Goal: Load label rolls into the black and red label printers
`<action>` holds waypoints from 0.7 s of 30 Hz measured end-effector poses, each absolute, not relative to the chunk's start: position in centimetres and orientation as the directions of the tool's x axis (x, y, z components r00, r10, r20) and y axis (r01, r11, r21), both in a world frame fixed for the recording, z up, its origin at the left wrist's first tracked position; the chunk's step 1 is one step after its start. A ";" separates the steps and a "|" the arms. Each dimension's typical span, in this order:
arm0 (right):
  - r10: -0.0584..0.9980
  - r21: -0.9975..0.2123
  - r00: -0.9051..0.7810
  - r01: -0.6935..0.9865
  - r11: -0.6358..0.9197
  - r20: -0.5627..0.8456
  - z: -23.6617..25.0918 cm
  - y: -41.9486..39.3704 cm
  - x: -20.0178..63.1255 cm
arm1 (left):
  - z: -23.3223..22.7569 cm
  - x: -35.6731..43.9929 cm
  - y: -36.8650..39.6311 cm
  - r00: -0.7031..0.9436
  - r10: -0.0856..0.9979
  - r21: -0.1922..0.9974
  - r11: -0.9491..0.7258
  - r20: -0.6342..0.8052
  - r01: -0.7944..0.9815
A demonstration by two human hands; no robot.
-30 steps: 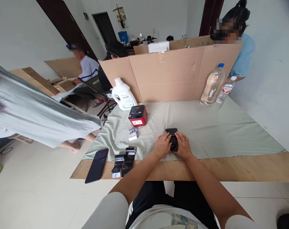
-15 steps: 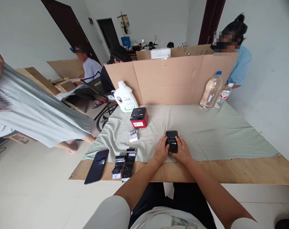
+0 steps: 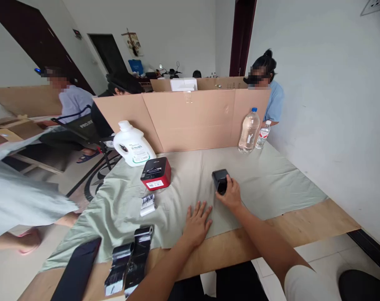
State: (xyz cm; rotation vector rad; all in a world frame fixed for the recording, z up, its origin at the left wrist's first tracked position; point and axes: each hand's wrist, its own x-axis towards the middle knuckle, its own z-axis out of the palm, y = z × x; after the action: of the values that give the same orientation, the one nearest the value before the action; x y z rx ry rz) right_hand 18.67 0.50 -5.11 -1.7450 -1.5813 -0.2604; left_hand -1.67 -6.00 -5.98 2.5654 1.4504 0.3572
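A small black box-shaped device (image 3: 220,181) is seen standing on the pale green cloth (image 3: 271,184), near the middle of the table, and it is gripped from its right side by the right hand (image 3: 231,195), whose fingers are wrapped around its edge. The left hand (image 3: 196,222) is laid flat on the cloth just beside and nearer the table's front edge, fingers spread, with nothing held and apart from the device. Further to the left, a red and black box-shaped printer (image 3: 156,173) is set on the cloth, with a white plastic jug (image 3: 133,144) just behind it. A small white paper roll (image 3: 148,204) is found in front of the printer. At the near left edge, two black glossy film rolls (image 3: 129,264) and a dark smartphone (image 3: 77,274) are laid on the bare wooden board (image 3: 318,221). Two clear plastic water bottles (image 3: 249,131) are stood by the upright brown cardboard screen (image 3: 193,119) at the back.
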 end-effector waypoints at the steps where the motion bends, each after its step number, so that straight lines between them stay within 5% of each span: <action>1: 0.756 -0.411 0.273 0.912 -0.006 0.595 -4.8 2.2 20.7 | -5.8 -1.5 -6.1 0.522 0.849 0.230 -0.525 0.077 0.819; 7: 0.749 -0.488 0.525 0.816 -0.309 0.404 -4.1 10.2 31.6 | -5.4 -1.7 -5.8 0.527 0.850 0.187 -0.516 -0.007 0.836; 13: 0.772 -0.478 0.557 0.792 -0.380 0.308 -6.2 10.9 34.8 | -5.0 -1.7 -6.2 0.528 0.849 0.263 -0.503 -0.026 0.823; 15: 0.760 -0.469 0.557 0.799 -0.378 0.335 -6.2 10.3 34.5 | -4.9 -1.6 -6.3 0.514 0.857 0.358 -0.472 -0.026 0.806; 18: 0.707 -0.401 0.493 0.861 -0.313 0.506 -5.2 9.5 32.6 | -4.6 -2.8 -5.3 0.429 0.902 0.664 -0.346 0.042 0.663; 21: 0.722 -0.289 0.237 0.956 -0.053 0.650 -3.6 9.7 28.1 | -3.5 -6.5 -2.1 0.085 0.976 0.909 -0.216 0.199 0.358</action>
State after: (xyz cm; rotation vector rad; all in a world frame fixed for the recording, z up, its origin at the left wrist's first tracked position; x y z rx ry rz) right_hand 28.15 9.72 -3.61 -1.8313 -1.5421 -0.4371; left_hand -6.47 -2.13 -3.45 1.6697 1.3351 1.1295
